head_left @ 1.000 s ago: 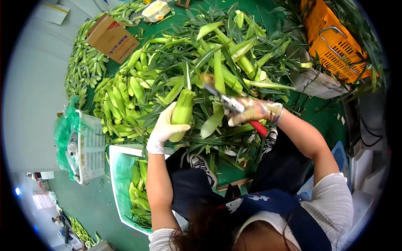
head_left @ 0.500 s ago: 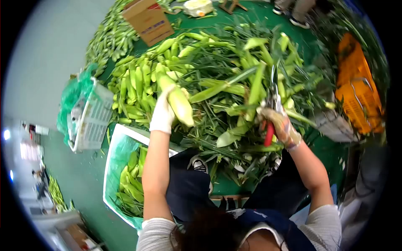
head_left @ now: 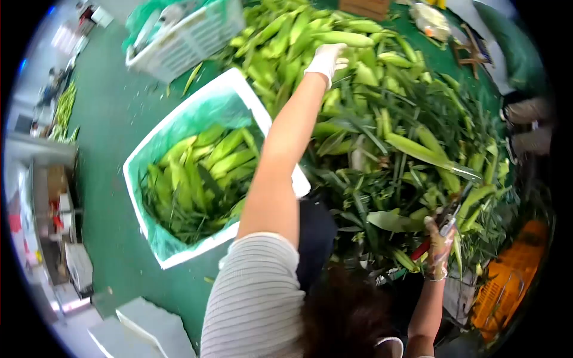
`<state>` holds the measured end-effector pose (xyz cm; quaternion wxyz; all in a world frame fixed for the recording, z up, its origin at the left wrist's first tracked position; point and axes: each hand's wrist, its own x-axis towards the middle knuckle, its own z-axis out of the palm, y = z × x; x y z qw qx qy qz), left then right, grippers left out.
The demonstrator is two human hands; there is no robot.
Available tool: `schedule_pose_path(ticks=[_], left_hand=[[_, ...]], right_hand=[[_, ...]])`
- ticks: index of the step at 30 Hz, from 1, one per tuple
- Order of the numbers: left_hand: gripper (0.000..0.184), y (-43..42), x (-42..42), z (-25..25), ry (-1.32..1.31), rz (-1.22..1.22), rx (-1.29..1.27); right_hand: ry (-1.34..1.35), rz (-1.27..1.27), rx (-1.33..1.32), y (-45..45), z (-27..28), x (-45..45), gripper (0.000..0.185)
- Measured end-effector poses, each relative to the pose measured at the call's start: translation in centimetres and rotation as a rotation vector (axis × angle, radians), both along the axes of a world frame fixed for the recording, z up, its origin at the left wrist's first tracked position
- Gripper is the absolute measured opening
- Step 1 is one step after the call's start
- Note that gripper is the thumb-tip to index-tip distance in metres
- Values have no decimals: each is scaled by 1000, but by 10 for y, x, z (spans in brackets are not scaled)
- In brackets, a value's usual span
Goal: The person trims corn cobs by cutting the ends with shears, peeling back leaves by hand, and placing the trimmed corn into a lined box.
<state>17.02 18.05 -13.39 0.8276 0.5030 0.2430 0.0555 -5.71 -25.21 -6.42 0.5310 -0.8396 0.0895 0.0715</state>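
My left hand (head_left: 328, 59), in a white glove, reaches out to the far pile of corn ears. Its fingers are apart just below a green ear (head_left: 343, 39), at its edge; the palm side is hidden. In a stained glove, my right hand (head_left: 440, 238) is closed around pruning shears (head_left: 447, 222) with red handles, over the leafy stalks (head_left: 382, 149) at the right. The heap of husked corn (head_left: 286, 36) lies beyond and left of the stalks.
A white foam box (head_left: 143, 221) lined with green plastic holds several ears. Behind it is a white basket (head_left: 191, 45). An orange crate (head_left: 513, 274) stands at lower right, a small wooden stool (head_left: 470, 51) at upper right. Another person's legs (head_left: 528, 125) show at the right edge.
The view has turned. My left hand has moved out to the far corn pile, and the ear it held is no longer in its grasp. My right hand still holds the shears.
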Motion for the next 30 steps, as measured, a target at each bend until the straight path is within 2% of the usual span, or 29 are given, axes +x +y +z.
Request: schedule_pose_path(ticks=[2,3,4,5,6,7,8,9,10,11,12,14,15,16,17,18,19,20,21,22,23,24,26,27,28,30], left_hand=[[31,18,-91,11,-186,-32,244],[21,27,-146,25,-228,42,229],[18,84,-234,-11,99,108,632],[16,110,-287,-40,96,247,687],[20,135,-340,-56,253,397,1114],[22,154,-391,-61,583,444,1441],[26,156,-424,-45,735,561,1549],[27,172,-449,-60,1019,557,1748],[34,180,-461,-50,1265,397,1447],[45,196,-490,-79,1372,157,1273],[58,198,-499,-76,1322,-50,953],[66,196,-501,-84,1299,-48,900],[66,191,-500,-89,1285,-52,908],[68,183,-498,-90,997,95,990],[71,180,-487,-91,697,227,1052],[78,152,-453,-40,728,234,1278],[74,135,-422,-8,612,172,1351],[65,113,-390,20,432,228,1559],[61,92,-355,47,319,191,1647],[58,66,-322,73,189,157,1732],[57,35,-294,97,42,107,1733],[58,3,-267,116,-108,53,1728],[57,-57,-226,132,-442,-28,1766],[55,-84,-210,135,-443,-121,1830],[54,-108,-198,139,-438,-209,1900],[48,-152,-188,145,-651,-251,1921]], right_hand=[[-160,6,-157,-18,-34,15,34],[-194,-21,-316,-23,-34,29,33],[-227,-26,-466,-9,-34,42,33],[-172,-75,-475,1,-31,49,33],[-250,-93,-547,-34,-75,72,35],[-102,-78,-487,-25,-66,73,37],[40,-64,-421,-11,-53,75,40],[46,-57,-401,-4,-49,74,43],[55,-54,-379,-1,-49,74,45],[-77,-23,-211,-27,-80,82,48],[-79,-25,-213,-27,-74,78,48],[18,23,-228,-37,-60,66,51],[-46,61,-300,-42,-54,59,54],[-21,82,-274,-26,-27,40,59],[-78,102,-529,-23,-19,29,63],[-120,115,-790,-21,-9,15,67],[38,151,-531,24,42,-11,76],[-177,244,-717,20,34,-23,77],[-7,281,-616,47,59,-32,72],[-367,448,-610,55,59,-40,68],[-153,446,-563,75,80,-44,65],[-175,440,-608,79,73,-44,64],[-125,465,-589,86,79,-41,70],[-152,397,-504,84,73,-39,73],[69,396,-413,79,85,-31,99],[67,318,-303,59,78,-24,83]])
